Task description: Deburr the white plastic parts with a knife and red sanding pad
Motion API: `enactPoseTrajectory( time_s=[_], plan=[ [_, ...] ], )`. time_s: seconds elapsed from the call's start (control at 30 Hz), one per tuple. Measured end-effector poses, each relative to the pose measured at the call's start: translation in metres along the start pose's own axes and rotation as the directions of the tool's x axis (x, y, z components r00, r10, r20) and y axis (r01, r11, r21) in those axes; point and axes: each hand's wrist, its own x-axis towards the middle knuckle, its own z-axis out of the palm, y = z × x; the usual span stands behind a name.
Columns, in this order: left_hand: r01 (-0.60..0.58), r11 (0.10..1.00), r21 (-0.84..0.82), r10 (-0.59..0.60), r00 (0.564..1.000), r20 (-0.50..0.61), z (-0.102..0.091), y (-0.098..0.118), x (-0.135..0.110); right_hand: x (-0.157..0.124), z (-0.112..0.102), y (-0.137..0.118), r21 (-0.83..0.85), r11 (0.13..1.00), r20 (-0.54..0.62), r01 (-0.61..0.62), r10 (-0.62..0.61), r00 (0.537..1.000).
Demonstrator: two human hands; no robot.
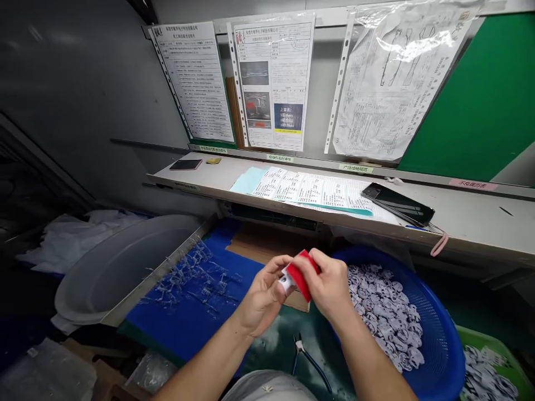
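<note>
My left hand point(263, 295) pinches a small white plastic part point(287, 282) between thumb and fingers. My right hand point(330, 287) grips a flat red tool point(301, 273) and presses its edge against that white part. Both hands meet over the blue mat point(184, 314), just left of a blue basket point(438, 334) filled with many small white parts point(387, 317).
Clear plastic sprues point(196, 278) lie scattered on the mat beside a grey tub point(121, 267). Blue-handled cutters point(307, 356) lie near my lap. A shelf point(460, 214) carries a phone point(397, 204), printed sheets point(309, 189) and a second dark phone point(186, 164). A green bin point(493, 373) sits at right.
</note>
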Motion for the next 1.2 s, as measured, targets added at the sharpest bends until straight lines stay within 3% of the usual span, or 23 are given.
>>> enactPoseTrajectory(
  time_s=[0.07,0.13,0.2,0.27,0.37,0.43,0.5,0.57,0.63,0.7,0.77,0.83,0.9,0.93,1.03,1.1,1.2],
  plan=[
    [0.009,0.999,0.033,-0.01,1.0,0.005,-0.001,-0.001,-0.001,0.001,-0.001,0.0,-0.107,0.994,-0.091,-0.029,0.019,0.996],
    [0.009,0.999,0.043,-0.009,1.0,0.007,-0.002,-0.001,0.0,0.001,-0.002,0.0,-0.057,0.996,-0.153,-0.074,0.064,0.986],
    [0.012,0.999,0.045,-0.013,1.0,0.009,-0.002,0.0,0.001,0.001,-0.002,-0.001,0.003,1.0,-0.091,-0.018,0.019,0.996],
    [0.006,0.998,0.068,-0.005,1.0,-0.002,-0.001,0.0,0.003,0.001,-0.001,-0.001,-0.082,0.996,-0.064,0.035,-0.04,0.997],
    [-0.015,0.994,0.108,0.019,0.999,-0.037,0.0,0.0,0.006,0.002,-0.002,0.001,-0.146,0.988,-0.15,-0.044,0.021,0.988],
    [-0.03,0.995,0.099,0.035,0.998,-0.048,0.0,0.0,0.007,0.002,-0.003,0.004,-0.035,0.998,-0.113,-0.049,0.045,0.993],
    [-0.05,0.995,0.085,0.055,0.997,-0.063,0.0,-0.002,0.008,0.003,-0.003,0.006,-0.03,0.999,-0.05,-0.016,0.015,0.999],
    [-0.054,0.995,0.085,0.06,0.996,-0.07,0.001,-0.003,0.008,0.003,-0.004,0.008,-0.132,0.99,-0.114,-0.04,0.025,0.993],
    [-0.061,0.993,0.1,0.068,0.995,-0.066,0.002,-0.004,0.008,0.003,-0.004,0.007,-0.103,0.991,-0.152,-0.082,0.066,0.986],
    [-0.053,0.989,0.14,0.058,0.998,-0.028,0.002,-0.004,0.009,0.002,-0.005,0.005,-0.025,0.999,-0.064,-0.041,0.039,0.997],
    [-0.077,0.977,0.201,0.079,0.997,0.001,0.0,-0.003,0.01,0.002,-0.009,0.002,-0.11,0.993,-0.017,0.03,-0.032,0.999],
    [-0.12,0.959,0.258,0.122,0.992,0.008,-0.002,0.0,0.011,0.004,-0.016,0.002,-0.286,0.958,-0.135,0.02,-0.061,0.989],
    [-0.156,0.947,0.282,0.164,0.986,-0.006,-0.004,0.002,0.012,0.005,-0.025,0.002,-0.265,0.964,-0.236,-0.033,-0.032,0.971],
    [-0.155,0.946,0.286,0.164,0.986,-0.01,-0.004,0.003,0.013,0.005,-0.029,0.001,-0.177,0.983,-0.231,-0.039,-0.003,0.973],
    [-0.16,0.938,0.309,0.162,0.987,0.02,-0.003,0.004,0.014,-0.004,-0.029,-0.005,0.089,0.996,-0.067,-0.023,0.029,0.997],
    [-0.199,0.918,0.342,0.183,0.98,0.077,-0.002,0.003,0.015,-0.014,-0.022,-0.01,0.105,0.994,-0.003,-0.001,0.001,1.0],
    [-0.211,0.913,0.349,0.184,0.977,0.109,-0.005,0.002,0.013,-0.028,-0.01,-0.006,-0.035,0.999,0.06,0.022,-0.02,0.998]
  ],
)
